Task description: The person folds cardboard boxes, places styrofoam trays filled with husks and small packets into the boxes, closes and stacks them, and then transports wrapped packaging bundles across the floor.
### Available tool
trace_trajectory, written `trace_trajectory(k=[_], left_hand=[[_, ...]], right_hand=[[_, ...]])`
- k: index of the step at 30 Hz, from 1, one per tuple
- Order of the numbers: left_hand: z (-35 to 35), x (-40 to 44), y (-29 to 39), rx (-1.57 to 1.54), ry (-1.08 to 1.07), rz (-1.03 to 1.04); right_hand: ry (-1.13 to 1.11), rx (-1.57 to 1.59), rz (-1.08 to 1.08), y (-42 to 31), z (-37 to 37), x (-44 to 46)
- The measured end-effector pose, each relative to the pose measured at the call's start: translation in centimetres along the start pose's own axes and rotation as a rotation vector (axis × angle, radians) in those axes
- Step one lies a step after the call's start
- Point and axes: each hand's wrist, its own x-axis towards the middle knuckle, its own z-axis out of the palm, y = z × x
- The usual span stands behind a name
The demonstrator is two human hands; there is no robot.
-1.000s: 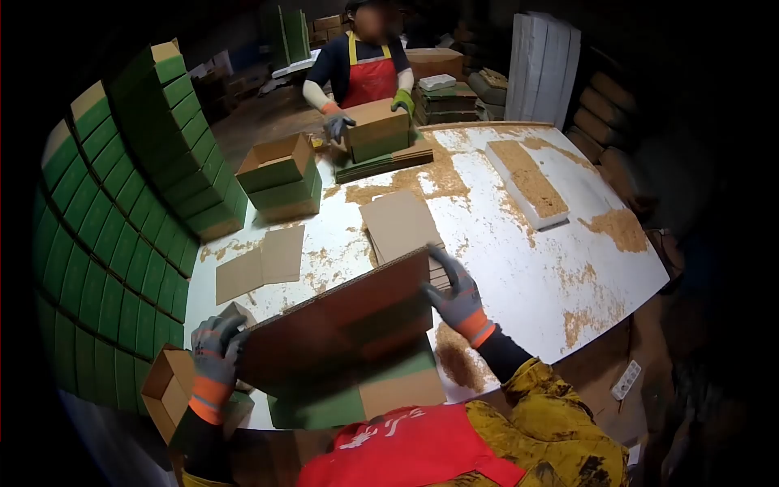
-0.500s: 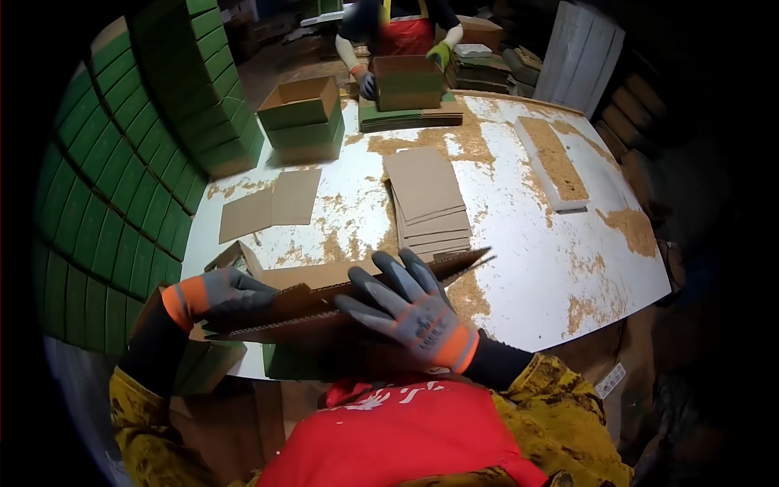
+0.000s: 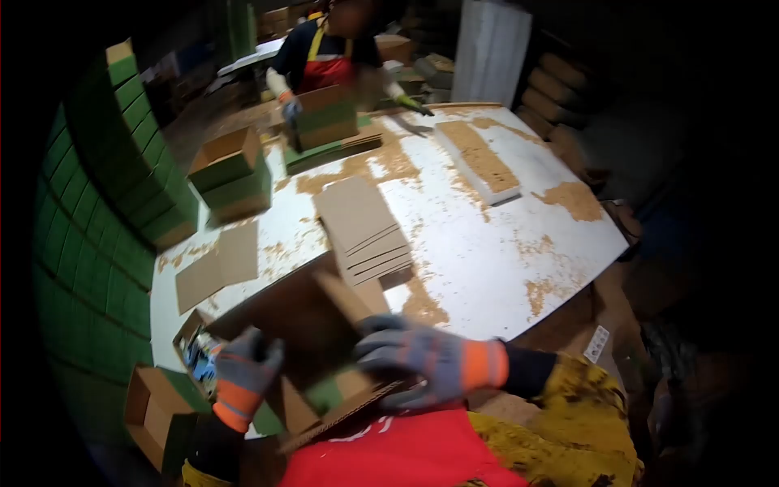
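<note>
A cardboard box [image 3: 284,316], brown inside with some green, stands opened out between my hands at the near table edge. My left hand [image 3: 247,369], in a grey and orange glove, has its fingers curled at the box's left side; the exact contact is partly hidden. My right hand [image 3: 422,357], gloved alike, grips the right side, fingers bent over the cardboard and thumb below. Beyond the box lies a fanned stack of flat cardboard sheets [image 3: 361,219]. Left of it are two flat cardboard pieces [image 3: 237,253].
Across the table [image 3: 462,276], a co-worker [image 3: 324,57] has one hand at a box [image 3: 324,118] and the other reaching over the tabletop. Stacked green boxes [image 3: 81,219] line the left. A sawdust-covered white block [image 3: 479,162] lies right. An open box [image 3: 154,414] sits lower left.
The folded cardboard between my hands has opened into a box shape. My right hand has moved down to its right side. My view has turned right; the co-worker's one hand has reached out sideways.
</note>
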Motion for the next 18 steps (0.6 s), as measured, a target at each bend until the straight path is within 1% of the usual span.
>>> trace_trajectory(k=[1, 2, 3, 5, 6, 7, 8, 9, 11, 12, 13, 15, 16, 17, 18], left_hand=[[3.0, 0.8, 0.2, 0.091, -0.08, 0.158], [5.9, 1.7, -1.6, 0.118, -0.296, 0.221], [6.1, 3.0, -3.0, 0.009, -0.502, 0.297], [2.3, 4.7, -3.3, -1.052, -0.77, -0.399], [1.6, 4.7, -4.4, -1.141, -0.683, -0.199], [2.1, 4.0, -5.3, -1.045, -0.584, -0.001], [4.2, 2.4, -6.2, -0.54, -0.337, 0.37], [5.8, 1.0, -6.3, -0.009, -0.074, 0.671], [5.4, -1.9, 0.5, 0.078, 0.089, 0.17], [4.5, -1.6, 1.4, -0.105, -0.081, -0.023], [4.2, -1.5, 1.7, -0.053, 0.135, -0.011], [4.3, -2.5, 1.9, 0.05, 0.555, -0.005], [4.7, -3.0, 0.9, 0.19, 0.606, -0.065], [4.1, -3.0, 1.0, 0.187, 0.657, -0.093], [3.8, -2.6, 1.5, -0.133, 0.548, -0.271]], right_hand=[[-0.067, 0.007, -0.074, 1.1, 1.9, 0.9], [-0.307, 0.137, 0.11, 2.5, 2.3, 2.1], [-0.351, 0.418, 0.218, 3.4, 1.3, 4.1], [-0.286, 0.171, 0.546, 6.6, 2.4, 4.3], [-0.135, 0.062, 0.454, 7.0, 3.9, 3.8], [0.003, -0.051, 0.355, 7.3, 5.8, 3.4], [-0.006, -0.258, 0.279, 7.7, 7.9, 3.0], [0.02, -0.54, 0.112, 6.9, 7.4, 4.4], [0.137, -0.846, -0.077, 6.3, 4.5, 7.2], [0.206, -0.904, -0.049, 5.3, 1.7, 9.1], [0.44, -0.604, -0.001, 5.4, 0.1, 10.3], [0.238, -0.477, 0.04, 7.7, 1.7, 8.8], [0.198, -0.433, 0.039, 6.3, 1.9, 7.2], [0.0, -0.231, 0.134, 5.6, 3.2, 4.9], [-0.063, -0.242, 0.028, 5.2, 3.0, 3.7]])
